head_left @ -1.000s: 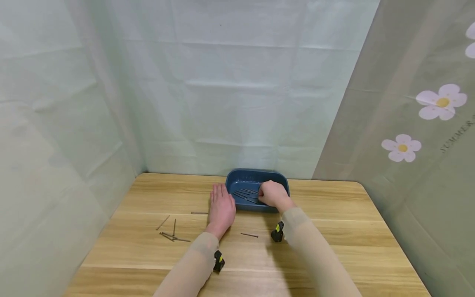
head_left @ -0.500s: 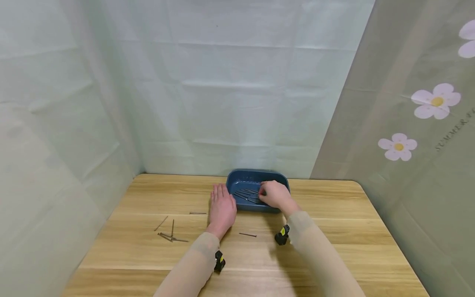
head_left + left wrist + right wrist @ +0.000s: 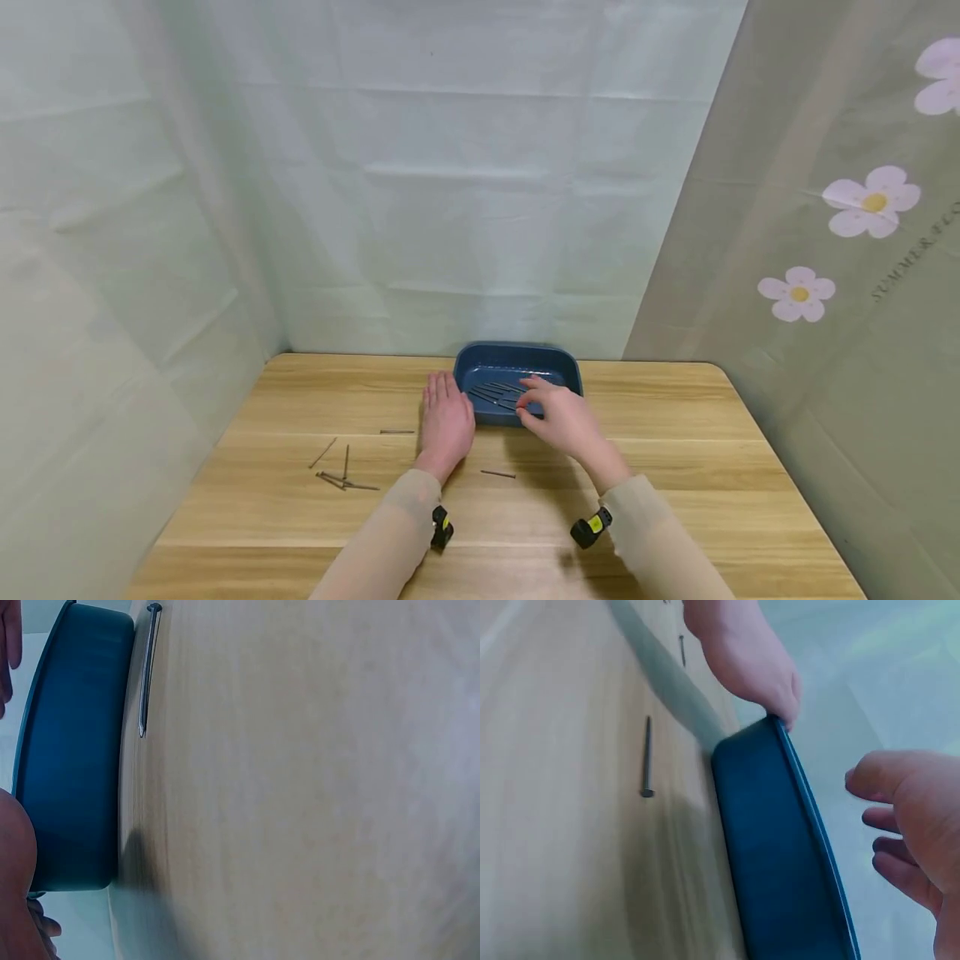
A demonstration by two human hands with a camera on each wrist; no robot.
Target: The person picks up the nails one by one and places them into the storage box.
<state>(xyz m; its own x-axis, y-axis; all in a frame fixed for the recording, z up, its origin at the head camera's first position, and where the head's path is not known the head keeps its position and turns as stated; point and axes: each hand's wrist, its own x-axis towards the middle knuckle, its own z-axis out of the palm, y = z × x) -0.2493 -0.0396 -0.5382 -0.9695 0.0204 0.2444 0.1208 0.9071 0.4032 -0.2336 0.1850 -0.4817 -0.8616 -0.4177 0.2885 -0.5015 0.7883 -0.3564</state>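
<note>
A dark blue tray (image 3: 517,353) stands at the table's far edge, with several nails (image 3: 495,392) lying side by side in it. My left hand (image 3: 447,427) lies along the tray's left side, fingers straight and pointing forward; the right wrist view shows it at the rim. Over the front right of the tray is my right hand (image 3: 566,421), thumb and fingers apart and nothing between them. One nail (image 3: 647,757) lies on the table in front of the tray, between the two arms. Another nail (image 3: 397,432) is just left of my left hand.
Several more nails (image 3: 343,481) are scattered on the left part of the wooden table (image 3: 712,467), some crossing each other. A pale cloth (image 3: 465,208) hangs behind the tray, and a flowered cloth (image 3: 825,233) hangs on the right.
My right hand has come up out of the tray and back toward me, its fingers spreading from a curled pose. The left hand has stayed beside the tray.
</note>
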